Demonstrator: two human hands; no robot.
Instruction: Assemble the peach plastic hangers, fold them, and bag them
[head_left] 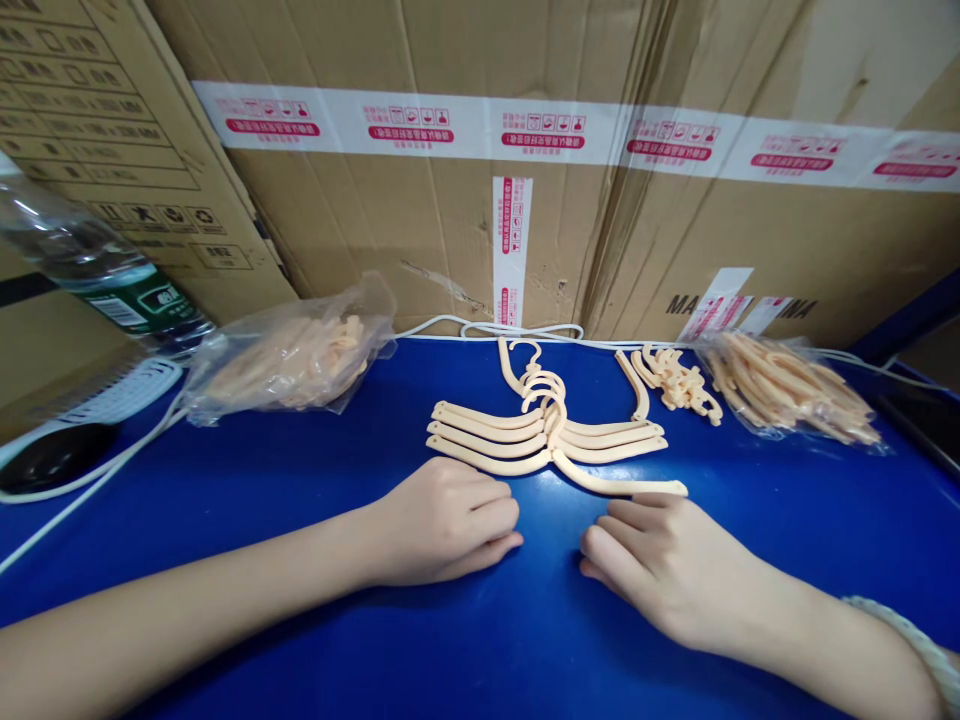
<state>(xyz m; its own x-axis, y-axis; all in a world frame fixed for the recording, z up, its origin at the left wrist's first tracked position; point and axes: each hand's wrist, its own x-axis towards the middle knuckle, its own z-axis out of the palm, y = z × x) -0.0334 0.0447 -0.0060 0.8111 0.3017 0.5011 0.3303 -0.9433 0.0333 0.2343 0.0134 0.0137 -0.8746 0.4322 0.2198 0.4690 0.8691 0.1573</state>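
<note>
White-and-red adhesive tape reads “请确认商品完好后签收!”; brown cardboard box bears black “MA” and “NA”; left printed cardboard carton: recycling symbol.

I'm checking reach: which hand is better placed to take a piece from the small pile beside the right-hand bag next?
Right, probably: the right hand is nearer the small pile and almost straight in front of it, while the left hand is farther left.

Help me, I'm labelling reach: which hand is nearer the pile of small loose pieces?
Right. The right hand lies almost straight below the pile in the picture; the left hand is farther off, below and well to its left.
</note>
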